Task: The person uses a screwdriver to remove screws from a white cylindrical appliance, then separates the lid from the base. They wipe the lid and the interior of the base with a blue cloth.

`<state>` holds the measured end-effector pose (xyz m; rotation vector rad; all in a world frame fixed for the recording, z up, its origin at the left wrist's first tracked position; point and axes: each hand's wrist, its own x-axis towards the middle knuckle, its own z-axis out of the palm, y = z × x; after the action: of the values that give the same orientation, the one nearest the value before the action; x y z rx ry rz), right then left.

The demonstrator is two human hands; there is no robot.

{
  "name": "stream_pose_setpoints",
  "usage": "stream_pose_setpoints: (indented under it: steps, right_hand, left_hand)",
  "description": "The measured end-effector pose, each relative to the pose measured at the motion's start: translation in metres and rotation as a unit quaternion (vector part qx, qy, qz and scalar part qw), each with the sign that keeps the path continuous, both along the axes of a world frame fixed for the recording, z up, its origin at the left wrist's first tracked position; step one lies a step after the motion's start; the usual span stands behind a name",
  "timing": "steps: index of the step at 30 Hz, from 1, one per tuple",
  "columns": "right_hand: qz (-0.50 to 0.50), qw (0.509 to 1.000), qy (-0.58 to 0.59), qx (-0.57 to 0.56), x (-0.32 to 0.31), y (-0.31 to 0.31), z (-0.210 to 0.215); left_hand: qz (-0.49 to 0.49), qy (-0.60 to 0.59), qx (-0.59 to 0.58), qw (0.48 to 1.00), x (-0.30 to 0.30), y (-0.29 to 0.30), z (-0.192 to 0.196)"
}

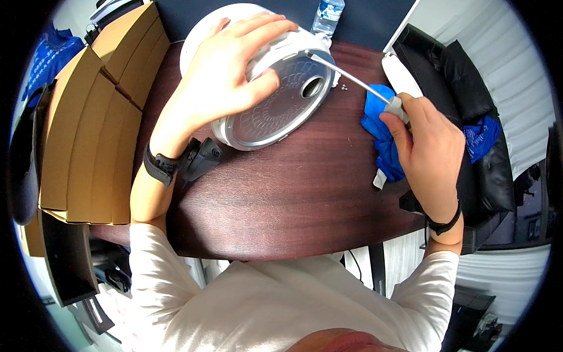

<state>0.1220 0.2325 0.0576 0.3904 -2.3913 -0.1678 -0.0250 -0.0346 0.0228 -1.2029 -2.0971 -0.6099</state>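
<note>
The left grip (234, 64) holds a round white appliance (200, 44), fingers spread over the casing and thumb against the near side; the right grip (431, 138) is wrapped around the handle of a screwdriver (395, 107). Cardboard boxes (88, 141) stand in a row to the left of the left grip. A black device (202, 158) is strapped to the wrist below the left grip. The appliance sits directly under the left grip, tilted, its round metal panel (275, 114) facing the person. A clear bottle (327, 17) stands to the right of the left grip. The screwdriver shaft extends up and left from the right grip; its tip is at the panel's upper rim, contact not determinable. Small silver pieces (344, 88) lie on the tabletop (281, 193) between the grips. Crumpled blue material (384, 132) lies just left of the right grip. A black sofa (469, 88) stands to the right of the right grip.
</note>
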Motion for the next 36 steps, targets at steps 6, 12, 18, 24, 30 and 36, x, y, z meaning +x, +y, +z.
stream_pose_setpoints:
  steps: [6,12,18,24,30,36]
  right_hand:
    - [0.038,0.997,-0.034,-0.055,-0.006,0.002,0.003]
    - [0.064,0.790,-0.408,-0.454,-0.023,0.016,-0.013]
    - [0.099,0.658,-0.513,-0.542,-0.030,0.015,-0.014]
    - [0.090,0.559,-0.584,-0.581,-0.046,0.015,-0.028]
    - [0.068,0.700,-0.520,-0.485,-0.057,0.018,-0.030]
    - [0.033,0.992,-0.082,-0.095,-0.057,0.018,-0.029]
  left_hand:
    - [0.011,0.004,0.007,1.000,0.005,-0.002,0.000]
    - [0.005,-0.007,0.012,1.000,0.007,0.001,0.001]
    - [0.007,-0.006,0.018,1.000,0.006,-0.001,0.000]
    - [0.006,-0.001,0.010,1.000,0.005,-0.002,0.000]
    - [0.020,0.019,0.001,1.000,0.003,-0.002,-0.003]
    - [0.039,0.031,0.013,0.999,0.006,0.005,-0.006]
